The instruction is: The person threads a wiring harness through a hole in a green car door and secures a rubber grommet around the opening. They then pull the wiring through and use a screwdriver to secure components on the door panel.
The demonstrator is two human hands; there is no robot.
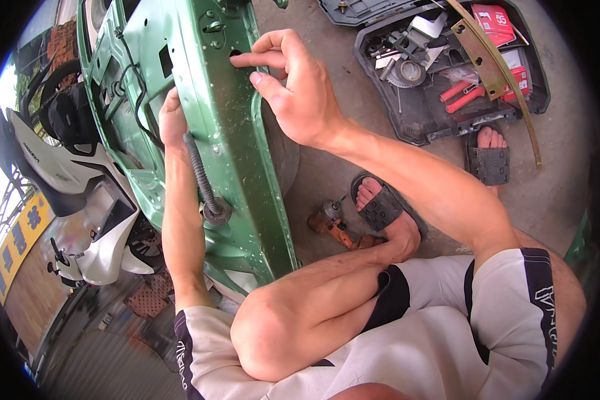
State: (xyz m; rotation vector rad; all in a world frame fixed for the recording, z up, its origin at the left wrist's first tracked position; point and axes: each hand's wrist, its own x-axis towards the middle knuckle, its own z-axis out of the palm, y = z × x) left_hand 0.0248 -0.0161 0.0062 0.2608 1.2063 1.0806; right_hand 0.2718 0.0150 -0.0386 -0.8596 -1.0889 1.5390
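A bare green car door (247, 220) stands before me, speckled with pale spots. My left hand (172, 125) reaches into an opening in its inner panel, and the panel hides most of the fingers. My right hand (293, 87) is at the door's edge face. Its index finger points at a dark hole (235, 53) there, while the thumb stays apart from it; nothing shows between them. A grey corrugated rubber sleeve (199, 167) sticks out of the door beside my left wrist. Left of that hand, a black cable (140, 93) hangs along the panel.
An open black toolbox (407, 127) at the far right holds red-handled pliers (463, 97), a tape roll (407, 72) and red packets. A curved brass-coloured metal strip (480, 57) lies across it. An orange drill (333, 223) rests by my foot. A white motorbike (107, 250) stands left.
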